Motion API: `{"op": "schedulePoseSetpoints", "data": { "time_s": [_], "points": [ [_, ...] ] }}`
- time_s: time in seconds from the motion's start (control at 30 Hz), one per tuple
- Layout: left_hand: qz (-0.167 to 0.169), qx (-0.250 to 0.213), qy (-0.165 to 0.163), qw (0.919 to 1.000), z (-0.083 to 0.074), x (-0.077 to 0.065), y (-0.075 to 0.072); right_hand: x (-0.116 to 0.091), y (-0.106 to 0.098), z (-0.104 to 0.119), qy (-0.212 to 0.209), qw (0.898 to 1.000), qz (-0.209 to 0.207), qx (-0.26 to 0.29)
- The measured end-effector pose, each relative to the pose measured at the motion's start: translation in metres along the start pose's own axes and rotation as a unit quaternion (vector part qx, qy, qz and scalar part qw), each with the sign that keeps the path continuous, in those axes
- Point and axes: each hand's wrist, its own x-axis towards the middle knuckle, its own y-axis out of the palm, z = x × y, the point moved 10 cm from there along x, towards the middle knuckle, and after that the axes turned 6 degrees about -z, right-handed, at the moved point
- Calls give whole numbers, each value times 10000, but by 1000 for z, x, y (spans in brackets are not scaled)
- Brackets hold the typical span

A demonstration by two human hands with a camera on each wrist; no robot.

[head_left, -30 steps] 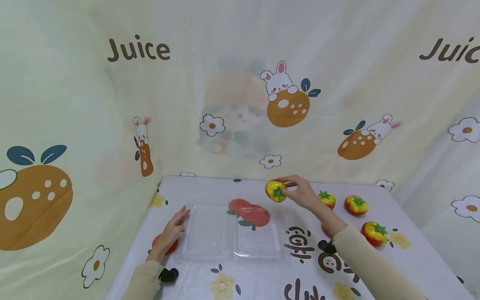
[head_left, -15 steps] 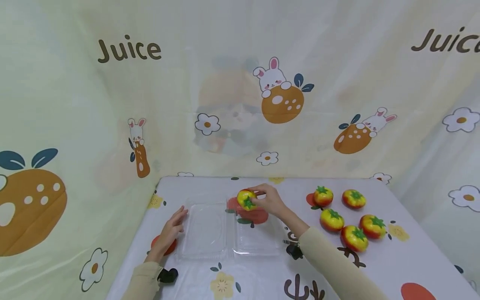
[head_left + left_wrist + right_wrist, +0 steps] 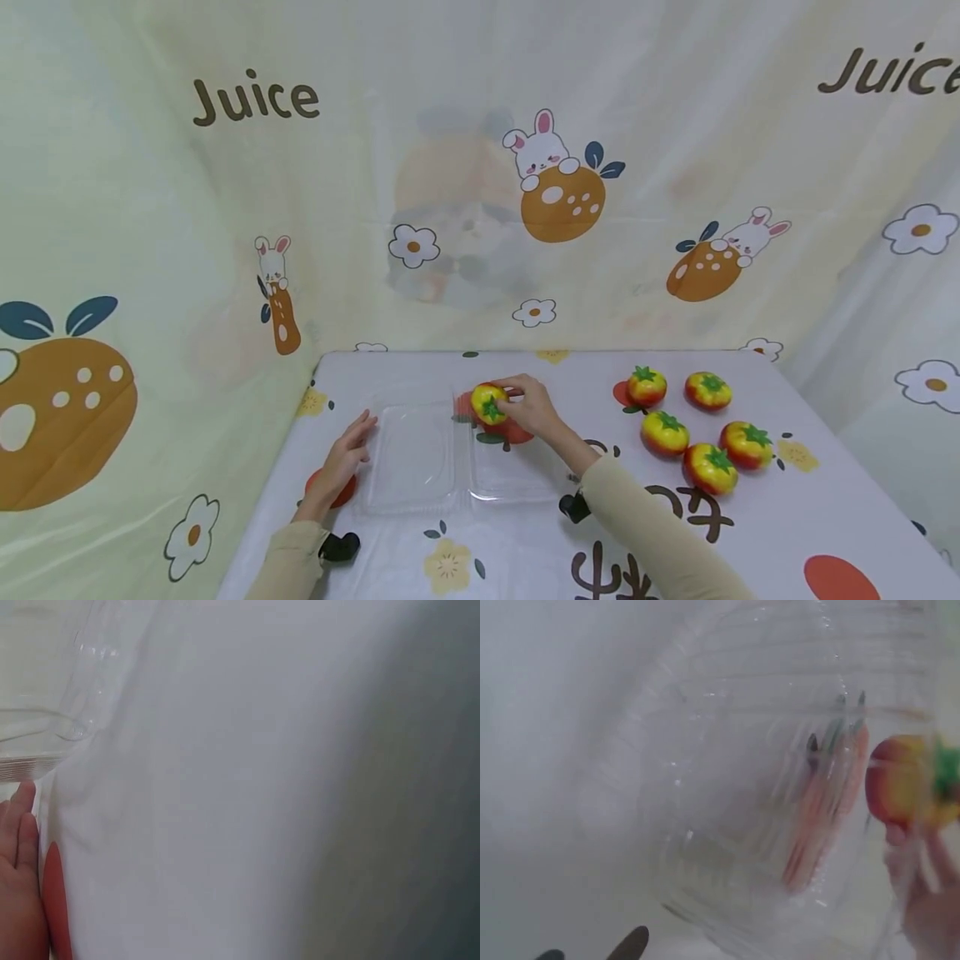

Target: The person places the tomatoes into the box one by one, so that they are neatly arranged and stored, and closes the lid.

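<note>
A clear plastic clamshell box (image 3: 414,498) lies unfolded on the table, its two halves side by side. My right hand (image 3: 531,408) pinches a yellow-and-red persimmon (image 3: 489,403) with a green leafy top between thumb and fingers. It holds the fruit at the back left part of the box's right half; whether the fruit touches the bottom I cannot tell. In the right wrist view the persimmon (image 3: 896,780) shows behind the clear wall. My left hand (image 3: 343,462) rests beside the box's left edge, fingers extended; its fingertips meet the ribbed rim (image 3: 30,766) in the left wrist view.
Several more persimmons (image 3: 665,433) stand grouped on the right of the table. Printed fruit, flowers and lettering on the white tablecloth (image 3: 540,550) are flat. A patterned curtain (image 3: 360,183) rises behind the table's back edge.
My right hand has carried the persimmon left from behind the box's right side to its right half, dipping slightly lower. My left hand has stayed at the box's left edge.
</note>
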Motion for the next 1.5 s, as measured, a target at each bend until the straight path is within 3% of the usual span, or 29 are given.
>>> {"op": "schedulePoseSetpoints", "data": {
  "time_s": [0.4, 1.1, 1.2, 1.37, 1.5],
  "points": [
    [-6, -126, -63, 9999, -4, -1, 0, -1, 3, -10, 37, 9995, -308, 28],
    [33, -143, -217, 9997, 1, 1, 1, -8, 4, -17, 246, 9992, -303, 60],
    [60, -238, -248, 9994, -4, -1, 2, -8, 0, -18, 167, 9994, -306, 63],
    [202, -157, -205, 9995, -28, -8, 3, -9, -7, -18, 57, 9997, -249, 61],
    [236, -23, -171, 9996, -38, -12, 2, -10, -15, -16, 161, 9997, -172, 120]
  ]
}}
